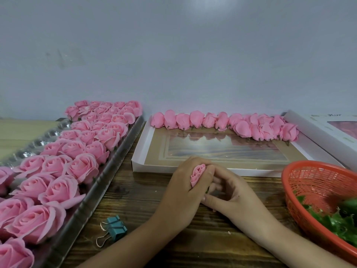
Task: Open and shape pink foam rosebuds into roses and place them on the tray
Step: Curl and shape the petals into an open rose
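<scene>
My left hand (183,188) grips a closed pink foam rosebud (197,176), fingers wrapped round it so only its top and one side show. My right hand (231,192) lies against the left one, its fingertips curled at the bud's base; the stem end is hidden. A long clear plastic tray (108,171) on the left holds several opened pink roses (58,192) in rows. Along the far edge of a white shallow box lid (139,151) lie several closed rosebuds (222,120) in a row.
A red plastic basket (309,182) with green leaf pieces (336,215) stands at the right. A teal binder clip (114,228) lies on the wooden table (135,198) near the tray. A second white box (328,128) sits at the far right against the grey wall.
</scene>
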